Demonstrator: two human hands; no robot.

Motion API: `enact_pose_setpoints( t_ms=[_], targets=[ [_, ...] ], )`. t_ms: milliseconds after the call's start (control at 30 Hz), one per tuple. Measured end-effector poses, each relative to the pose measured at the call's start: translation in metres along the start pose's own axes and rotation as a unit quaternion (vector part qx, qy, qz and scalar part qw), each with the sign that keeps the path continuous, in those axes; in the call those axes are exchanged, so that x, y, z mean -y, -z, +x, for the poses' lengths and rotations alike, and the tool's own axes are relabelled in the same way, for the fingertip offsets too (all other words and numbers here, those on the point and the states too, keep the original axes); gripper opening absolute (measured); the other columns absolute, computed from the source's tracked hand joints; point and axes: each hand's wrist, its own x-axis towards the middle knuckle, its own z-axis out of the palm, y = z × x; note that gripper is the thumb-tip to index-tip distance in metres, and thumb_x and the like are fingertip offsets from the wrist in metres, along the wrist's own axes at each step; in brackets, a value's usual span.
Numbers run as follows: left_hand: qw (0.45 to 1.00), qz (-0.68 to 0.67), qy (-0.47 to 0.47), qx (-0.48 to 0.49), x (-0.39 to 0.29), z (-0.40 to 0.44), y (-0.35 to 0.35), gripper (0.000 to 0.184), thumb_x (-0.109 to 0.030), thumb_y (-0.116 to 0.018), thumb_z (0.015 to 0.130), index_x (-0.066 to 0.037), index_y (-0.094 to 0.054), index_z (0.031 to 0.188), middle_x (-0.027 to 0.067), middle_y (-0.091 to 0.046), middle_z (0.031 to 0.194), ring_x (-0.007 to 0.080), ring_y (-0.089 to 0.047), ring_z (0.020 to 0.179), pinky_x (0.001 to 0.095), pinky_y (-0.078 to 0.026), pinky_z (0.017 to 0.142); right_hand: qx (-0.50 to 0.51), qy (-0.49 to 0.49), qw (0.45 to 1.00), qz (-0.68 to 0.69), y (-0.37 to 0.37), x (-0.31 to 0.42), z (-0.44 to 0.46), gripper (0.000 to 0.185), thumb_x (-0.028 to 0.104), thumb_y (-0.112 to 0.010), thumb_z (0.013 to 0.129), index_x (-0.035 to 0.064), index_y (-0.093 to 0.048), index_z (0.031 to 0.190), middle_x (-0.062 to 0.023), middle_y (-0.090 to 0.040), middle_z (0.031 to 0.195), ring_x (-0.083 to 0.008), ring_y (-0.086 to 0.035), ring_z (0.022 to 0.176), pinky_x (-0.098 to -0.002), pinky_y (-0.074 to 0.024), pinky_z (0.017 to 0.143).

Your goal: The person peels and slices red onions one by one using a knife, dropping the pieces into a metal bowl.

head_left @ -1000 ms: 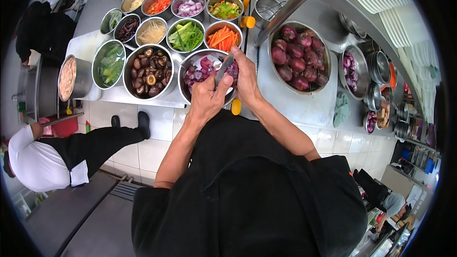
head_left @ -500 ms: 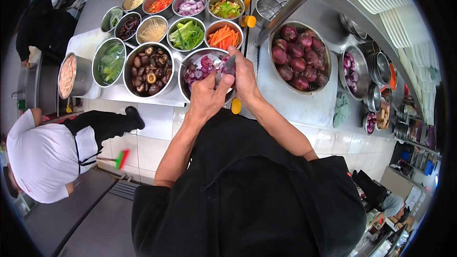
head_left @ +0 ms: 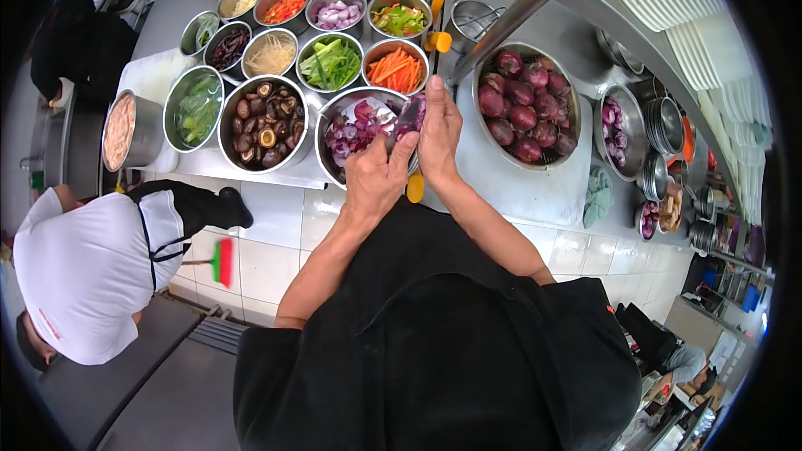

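My left hand (head_left: 373, 181) is closed over the near part of a metal bowl (head_left: 322, 149), apparently around a knife; the handle is hidden. The dark knife blade (head_left: 408, 117) points away from me, above the bowl's right side. Beside the blade, my right hand (head_left: 440, 129) is upright with its fingers stretched out and its palm turned left. Purple onion shows between blade and palm; whether the palm holds it is unclear. Cut red onion pieces (head_left: 355, 127) lie in the bowl under my hands.
Shiitake mushrooms (head_left: 263, 129), carrot strips (head_left: 395, 72) and chopped greens (head_left: 332, 63) fill nearby metal containers. Whole red onions (head_left: 526, 104) sit in a colander on a white board (head_left: 501, 188). A metal shelf post (head_left: 501, 29) slants overhead. Someone in a white shirt (head_left: 88, 271) bends at left.
My right hand has straightened its fingers and shifted slightly right, exposing more onion beside the blade. My left hand has moved slightly down. The person at left and the red-green brush have moved.
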Motion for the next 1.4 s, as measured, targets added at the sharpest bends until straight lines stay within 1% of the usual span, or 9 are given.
enact_pose_setpoints(
  t_ms=[133, 267, 367, 600, 767, 867, 1000, 1100, 1400],
  targets=[
    [0.996, -0.044, -0.064, 0.046, -0.016, -0.013, -0.005, 0.045, -0.033, -0.067, 0.090, 0.001, -0.053, 0.064, 0.0160, -0.053, 0.053, 0.0288, -0.052, 0.043, 0.0370, -0.042, 0.044, -0.012, -0.086, 0.996, 0.016, 0.002, -0.001, 0.007, 0.053, 0.058, -0.050, 0.094, 0.0080, -0.052, 0.077, 0.0042, -0.045, 0.065, -0.0045, -0.039, 0.056, -0.0226, -0.0334, 0.049],
    [0.996, -0.011, -0.061, 0.065, -0.022, -0.005, 0.009, 0.041, -0.032, -0.067, 0.090, 0.001, -0.058, 0.069, 0.0164, -0.057, 0.055, 0.0275, -0.060, 0.048, 0.0363, -0.044, 0.046, 0.049, -0.149, 0.983, 0.092, 0.009, 0.008, 0.010, 0.057, 0.066, -0.042, 0.093, 0.0102, -0.054, 0.084, 0.0031, -0.052, 0.064, -0.0045, -0.045, 0.049, -0.0207, -0.0327, 0.039],
    [0.999, 0.028, -0.038, 0.012, 0.004, -0.001, 0.015, 0.043, -0.037, -0.067, 0.088, -0.001, -0.057, 0.068, 0.0190, -0.058, 0.055, 0.0358, -0.061, 0.049, 0.0423, -0.046, 0.045, 0.081, -0.164, 0.976, 0.121, 0.016, 0.001, 0.014, 0.057, 0.067, -0.040, 0.093, 0.0116, -0.054, 0.087, 0.0017, -0.056, 0.065, -0.0067, -0.051, 0.052, -0.0214, -0.0326, 0.038],
    [0.960, 0.252, 0.079, 0.088, 0.021, 0.009, 0.044, 0.037, -0.034, -0.069, 0.085, 0.000, -0.059, 0.075, 0.0207, -0.063, 0.061, 0.0412, -0.064, 0.060, 0.0484, -0.050, 0.056, 0.113, -0.215, 0.950, 0.197, 0.019, 0.002, 0.013, 0.047, 0.059, -0.043, 0.095, 0.0143, -0.056, 0.091, 0.0010, -0.060, 0.074, -0.0094, -0.055, 0.053, -0.0224, -0.0274, 0.037],
    [0.974, 0.191, 0.078, 0.096, 0.032, 0.010, 0.050, 0.038, -0.029, -0.079, 0.073, 0.002, -0.060, 0.081, 0.0231, -0.065, 0.070, 0.0415, -0.065, 0.069, 0.0460, -0.050, 0.061, 0.138, -0.253, 0.918, 0.273, 0.019, 0.007, 0.013, 0.046, 0.053, -0.044, 0.094, 0.0093, -0.056, 0.085, -0.0056, -0.058, 0.075, -0.0156, -0.051, 0.049, -0.0233, -0.0254, 0.033],
    [0.991, 0.056, 0.071, 0.102, 0.025, 0.012, 0.051, 0.039, -0.027, -0.081, 0.070, 0.004, -0.062, 0.084, 0.0207, -0.065, 0.069, 0.0369, -0.065, 0.066, 0.0412, -0.051, 0.060, 0.270, -0.222, 0.870, 0.348, 0.023, 0.001, 0.018, 0.049, 0.051, -0.043, 0.093, 0.0052, -0.056, 0.080, -0.0091, -0.056, 0.075, -0.0189, -0.049, 0.048, -0.0234, -0.0255, 0.034],
    [0.989, -0.064, 0.078, 0.105, 0.013, 0.012, 0.047, 0.042, -0.030, -0.083, 0.069, 0.004, -0.063, 0.085, 0.0143, -0.064, 0.065, 0.0238, -0.063, 0.057, 0.0335, -0.049, 0.056, 0.315, -0.273, 0.817, 0.399, 0.019, 0.010, 0.016, 0.048, 0.048, -0.045, 0.093, 0.0037, -0.056, 0.076, -0.0082, -0.053, 0.071, -0.0200, -0.050, 0.050, -0.0259, -0.0302, 0.037],
    [0.982, -0.028, 0.060, 0.175, -0.007, 0.013, 0.053, 0.040, -0.028, -0.082, 0.072, 0.002, -0.065, 0.090, 0.0024, -0.066, 0.072, 0.0073, -0.056, 0.066, 0.0280, -0.048, 0.056, 0.303, -0.309, 0.809, 0.398, 0.019, 0.014, 0.014, 0.049, 0.047, -0.043, 0.093, 0.0034, -0.055, 0.075, -0.0077, -0.050, 0.072, -0.0203, -0.048, 0.055, -0.0280, -0.0351, 0.044],
    [0.990, 0.001, -0.015, 0.139, -0.013, 0.014, 0.037, 0.052, -0.044, -0.084, 0.069, 0.003, -0.066, 0.083, 0.0117, -0.062, 0.065, 0.0170, -0.059, 0.057, 0.0314, -0.047, 0.055, 0.328, -0.302, 0.822, 0.356, 0.013, 0.011, 0.007, 0.046, 0.042, -0.043, 0.094, 0.0024, -0.055, 0.073, -0.0086, -0.054, 0.073, -0.0178, -0.052, 0.073, -0.0293, -0.0438, 0.072]
  ],
)
